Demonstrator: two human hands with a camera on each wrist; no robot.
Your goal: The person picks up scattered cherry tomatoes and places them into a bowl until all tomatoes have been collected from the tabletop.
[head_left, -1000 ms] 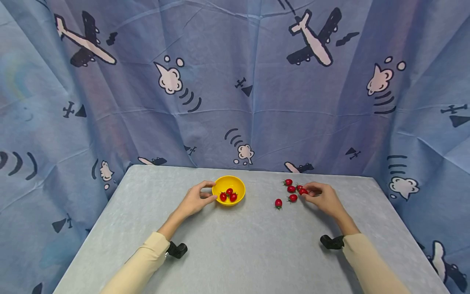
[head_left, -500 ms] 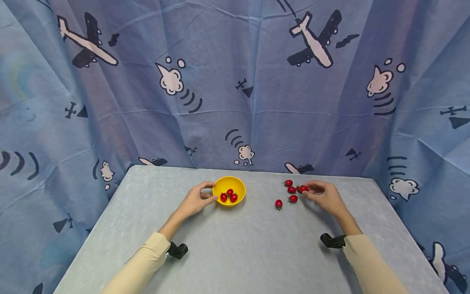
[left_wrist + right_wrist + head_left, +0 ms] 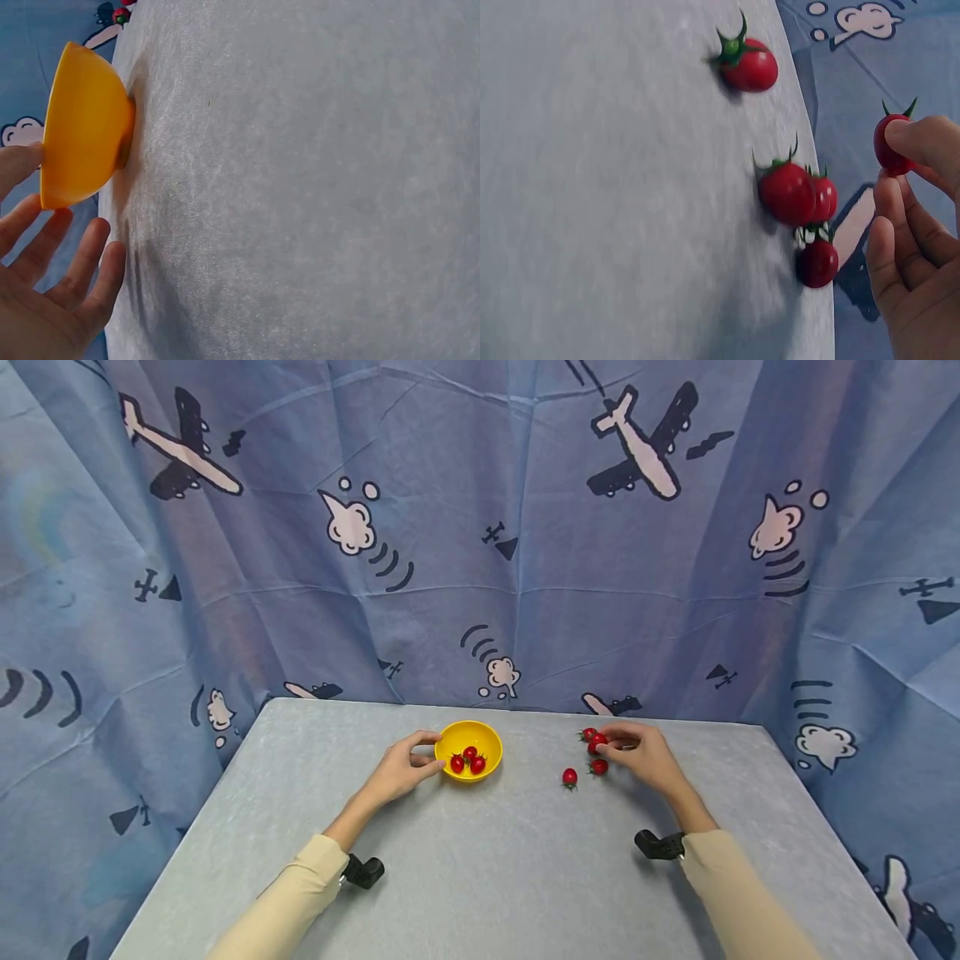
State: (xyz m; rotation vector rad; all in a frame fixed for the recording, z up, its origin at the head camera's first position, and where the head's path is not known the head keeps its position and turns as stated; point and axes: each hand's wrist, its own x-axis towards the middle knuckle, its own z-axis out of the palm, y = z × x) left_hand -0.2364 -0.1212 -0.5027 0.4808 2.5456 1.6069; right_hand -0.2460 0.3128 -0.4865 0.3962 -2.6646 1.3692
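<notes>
Right hand (image 3: 645, 756), one: well to the right of the yellow bowl (image 3: 468, 771), thumb and fingertips pinched together on a small red tomato (image 3: 891, 150) with green sepals, the right wrist view showing it apart from the other fruit. Left hand (image 3: 405, 768), one: at the bowl's left side, thumb and forefinger pinching the rim, remaining fingers loosely spread beside it. Yellow bowl, one: upright, its foot on the grey bench (image 3: 487, 860), three red tomatoes (image 3: 477, 764) grouped inside it. Cluster of three tomatoes (image 3: 786, 193), loose: on the bench, well to the right of the bowl, close under the right hand; whether they touch cannot be told. Lone tomato (image 3: 570, 777), one: set apart from the cluster on the side toward the bowl, its green stem end toward the person. Bench edges: the far edge passes just behind the bowl; the left and right edges stand well off to either side of it. Room: a broad stretch of grey surface separates the bowl from the lone tomato, and a wider one extends from the bowl toward the person. Blue curtain (image 3: 450, 552), printed with aeroplanes and clouds: behind the bowl, beyond the far edge.
</notes>
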